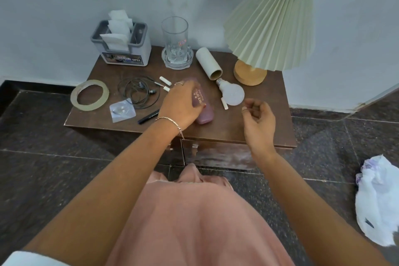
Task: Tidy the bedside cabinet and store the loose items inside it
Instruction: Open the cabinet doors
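On the dark brown wooden bedside cabinet, a mauve oblong hard case lies flat near the middle of the top. Its long axis runs from the wall side towards the front edge, leaning slightly right as it nears the person. The left hand rests over it, fingers curled round its far part in a grasp. The right hand hovers just right of it, loosely curled, holding nothing visible.
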### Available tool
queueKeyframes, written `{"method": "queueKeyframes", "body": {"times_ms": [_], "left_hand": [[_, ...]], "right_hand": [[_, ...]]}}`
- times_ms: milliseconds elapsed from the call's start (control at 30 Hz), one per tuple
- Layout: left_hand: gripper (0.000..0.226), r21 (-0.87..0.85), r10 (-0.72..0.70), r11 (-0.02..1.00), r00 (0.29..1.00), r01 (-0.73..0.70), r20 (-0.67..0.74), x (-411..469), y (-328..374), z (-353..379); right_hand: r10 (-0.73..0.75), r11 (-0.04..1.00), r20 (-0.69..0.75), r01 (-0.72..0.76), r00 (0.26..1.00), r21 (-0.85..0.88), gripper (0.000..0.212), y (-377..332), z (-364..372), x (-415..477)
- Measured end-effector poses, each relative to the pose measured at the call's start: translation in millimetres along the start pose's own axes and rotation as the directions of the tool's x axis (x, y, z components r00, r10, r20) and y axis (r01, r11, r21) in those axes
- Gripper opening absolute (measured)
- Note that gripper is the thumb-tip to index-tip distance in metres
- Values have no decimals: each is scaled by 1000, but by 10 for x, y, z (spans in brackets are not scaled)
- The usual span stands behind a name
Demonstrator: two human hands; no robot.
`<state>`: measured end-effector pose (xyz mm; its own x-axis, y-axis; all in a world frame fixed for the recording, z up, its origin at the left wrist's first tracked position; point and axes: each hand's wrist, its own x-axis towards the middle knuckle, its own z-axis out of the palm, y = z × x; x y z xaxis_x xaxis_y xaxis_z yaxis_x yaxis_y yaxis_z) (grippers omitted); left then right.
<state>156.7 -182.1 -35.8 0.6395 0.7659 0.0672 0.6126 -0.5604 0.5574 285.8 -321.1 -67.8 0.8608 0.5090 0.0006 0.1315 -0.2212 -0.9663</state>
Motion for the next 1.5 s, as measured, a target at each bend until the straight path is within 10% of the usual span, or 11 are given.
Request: {"method": "queueKeyframes", "body": {"times_ms": [367,733,967,1300,1500], "left_hand": [[18,-94,5,995,926,33,379,-595,-490,-188],[43,104,-21,992,711,-74,703,-496,-737,-78],[46,60,-65,998,655,29,753,-520,-732,-13],[60,90,-344,929,752,358,562,-856,-680,181],[66,-42,-254,940,780,337,572,-1065,-565,144]], "right_hand": [[240,961,536,-119,810,-250,22,235,25,-607],[566,824,665,-296,488,-483,47,470,400,-554],[607,793,621,-422,495,-439,31,342,490,-527],[646,762,492,-533,583,-369,56,264,625,-925],[700,714,436,-551,565,-432,60,227,566,-1134]]}}
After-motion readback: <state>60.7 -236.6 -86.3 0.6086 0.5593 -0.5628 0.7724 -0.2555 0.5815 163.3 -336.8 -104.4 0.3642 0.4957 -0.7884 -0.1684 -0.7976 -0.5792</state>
